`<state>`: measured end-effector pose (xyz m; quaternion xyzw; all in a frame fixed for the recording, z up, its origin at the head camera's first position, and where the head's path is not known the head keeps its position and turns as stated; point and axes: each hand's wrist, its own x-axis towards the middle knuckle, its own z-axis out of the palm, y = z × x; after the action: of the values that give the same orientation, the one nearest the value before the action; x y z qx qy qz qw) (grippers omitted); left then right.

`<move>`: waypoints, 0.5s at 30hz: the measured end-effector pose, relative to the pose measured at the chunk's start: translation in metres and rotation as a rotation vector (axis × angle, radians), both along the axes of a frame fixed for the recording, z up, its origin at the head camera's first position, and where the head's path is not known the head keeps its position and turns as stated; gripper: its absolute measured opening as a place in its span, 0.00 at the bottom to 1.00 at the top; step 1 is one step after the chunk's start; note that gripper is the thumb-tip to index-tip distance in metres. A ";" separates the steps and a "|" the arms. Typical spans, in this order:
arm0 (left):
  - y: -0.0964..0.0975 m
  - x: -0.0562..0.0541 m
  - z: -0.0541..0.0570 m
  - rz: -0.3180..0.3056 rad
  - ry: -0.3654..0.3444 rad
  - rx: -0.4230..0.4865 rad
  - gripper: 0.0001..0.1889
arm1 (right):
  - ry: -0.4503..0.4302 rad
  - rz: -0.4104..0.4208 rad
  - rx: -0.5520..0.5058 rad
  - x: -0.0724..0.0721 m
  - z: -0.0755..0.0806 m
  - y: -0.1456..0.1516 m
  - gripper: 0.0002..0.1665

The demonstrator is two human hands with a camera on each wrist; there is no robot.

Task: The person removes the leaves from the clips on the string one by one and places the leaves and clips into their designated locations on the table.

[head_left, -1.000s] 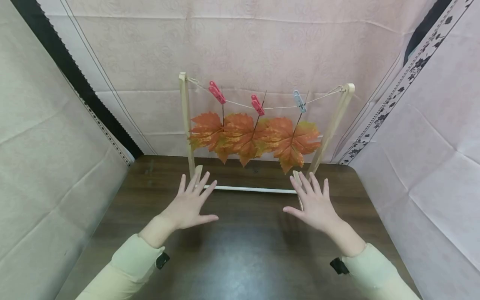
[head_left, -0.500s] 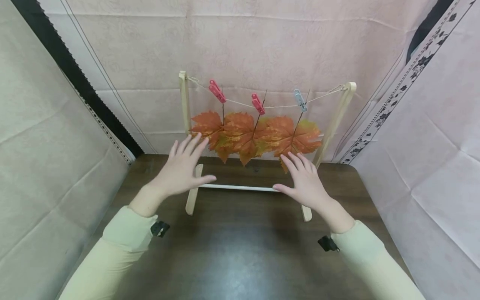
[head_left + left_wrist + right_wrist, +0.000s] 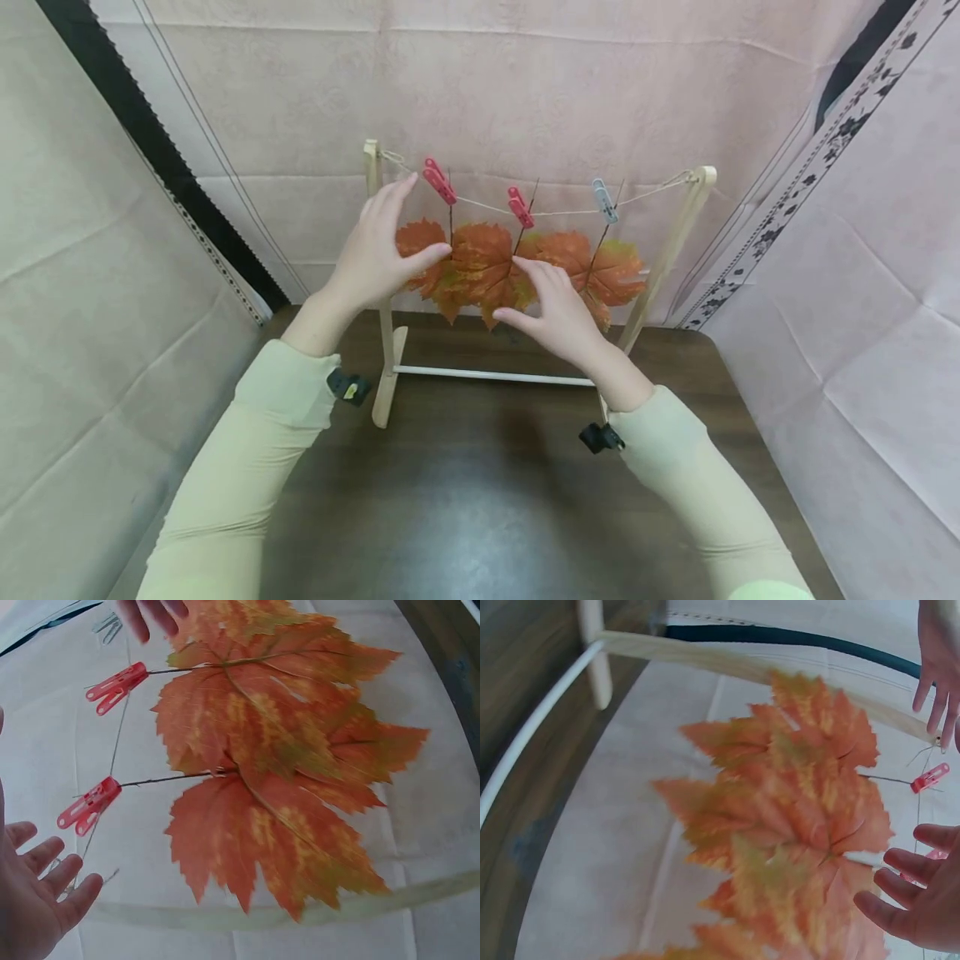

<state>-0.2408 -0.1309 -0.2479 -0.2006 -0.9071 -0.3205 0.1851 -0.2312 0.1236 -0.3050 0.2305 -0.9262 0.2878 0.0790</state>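
Three orange maple leaves hang by their stems from a white string point(image 3: 566, 213): a left leaf point(image 3: 420, 237), a middle leaf point(image 3: 480, 250) and a right leaf point(image 3: 618, 275). A left pink clothespin point(image 3: 439, 181), a middle pink clothespin point(image 3: 521, 207) and a light blue clothespin point(image 3: 604, 201) clip them. My left hand point(image 3: 375, 246) is raised just beside the left pink clothespin, fingers extended, holding nothing. My right hand point(image 3: 558, 317) hovers before the middle and right leaves, partly covering them, fingers loosely extended. In the left wrist view both pink clothespins point(image 3: 90, 805) appear apart from the fingers.
The string spans two wooden posts point(image 3: 663, 250) joined low down by a white rod point(image 3: 487, 375). This rack stands at the back of a dark wooden table point(image 3: 465, 500). Pale cloth walls point(image 3: 600, 83) enclose the back and sides.
Both hands have risen from low by the rack's feet. The left hand has moved up to the left clothespin; the right hand has moved up and leftward before the leaves.
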 end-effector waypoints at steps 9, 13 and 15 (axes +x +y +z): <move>0.011 -0.018 0.013 -0.006 -0.058 0.196 0.42 | -0.102 0.037 -0.226 -0.019 0.021 -0.032 0.45; 0.012 -0.024 0.016 -0.009 -0.093 0.247 0.40 | -0.124 0.037 -0.295 -0.028 0.026 -0.046 0.44; 0.013 -0.027 0.018 -0.012 -0.111 0.259 0.40 | -0.139 0.027 -0.330 -0.032 0.028 -0.053 0.43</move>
<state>-0.2673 -0.1176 -0.2301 -0.1625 -0.8658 -0.4465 0.1573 -0.2631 0.0709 -0.2773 0.2063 -0.8664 0.4522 0.0477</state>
